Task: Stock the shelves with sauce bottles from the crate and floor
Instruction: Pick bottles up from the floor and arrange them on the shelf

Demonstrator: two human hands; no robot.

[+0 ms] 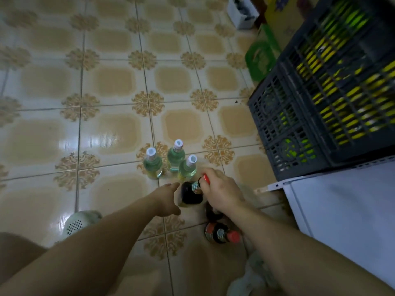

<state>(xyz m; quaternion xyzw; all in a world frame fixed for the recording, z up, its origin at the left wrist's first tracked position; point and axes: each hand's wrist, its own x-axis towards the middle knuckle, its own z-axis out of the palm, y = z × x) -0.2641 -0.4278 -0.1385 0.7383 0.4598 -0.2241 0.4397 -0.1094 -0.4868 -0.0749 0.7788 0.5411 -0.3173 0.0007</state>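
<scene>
Three clear bottles with white caps [174,162] stand close together on the tiled floor. Just in front of them is a dark sauce bottle with a red cap [190,192]. My right hand [220,192] grips its neck and cap from above. My left hand [167,198] reaches beside that bottle's left side, fingers straight, apparently just short of touching it. A second dark red-capped bottle [221,232] stands nearer to me, and a third dark bottle [211,211] is mostly hidden under my right wrist.
A dark grey slatted crate [299,133] holding yellow-labelled goods sits at the right on a white shelf surface [346,201]. Green and yellow cartons [263,54] stand behind it. A white perforated shoe [79,224] is at the lower left.
</scene>
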